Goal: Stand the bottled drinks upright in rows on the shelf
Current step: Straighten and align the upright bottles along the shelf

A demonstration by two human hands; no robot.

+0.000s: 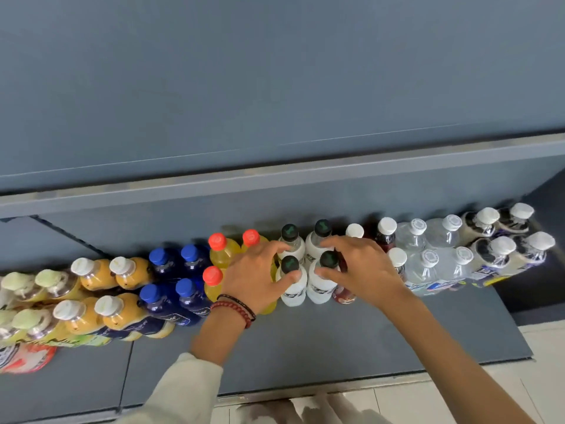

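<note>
Sleeve: a pale cream fabric sleeve at the bottom centre of the frame, pushed up the left forearm.
Left hand: centre of the frame, fingers curled around the left pair of white bottles, thumb on the front one's shoulder; red and black bead bracelets sit on its wrist.
Right hand: just right of centre, fingers wrapped over the right pair of white bottles, thumb against the front one; bare forearm runs to the lower right.
White plastic bottles with black caps: four, upright, two deep and two across, centre of the frame on the dark grey shelf, gripped between both hands.
Yellow bottles with red caps: upright, touching the left hand's back, partly hidden by it.
Dark red bottles with white caps: upright, just right of the right hand, partly hidden.
Blue bottles with blue caps: four, left of the yellow ones.
Orange bottles with white caps: further left.
Clear bottles with white caps: four, right of centre.
Labelled bottles with white caps: far right of the row.
Green-capped bottles: left edge, blurred.
Upper shelf edge: a grey band crossing the middle of the frame.
Floor: pale tiles at lower right.
</note>
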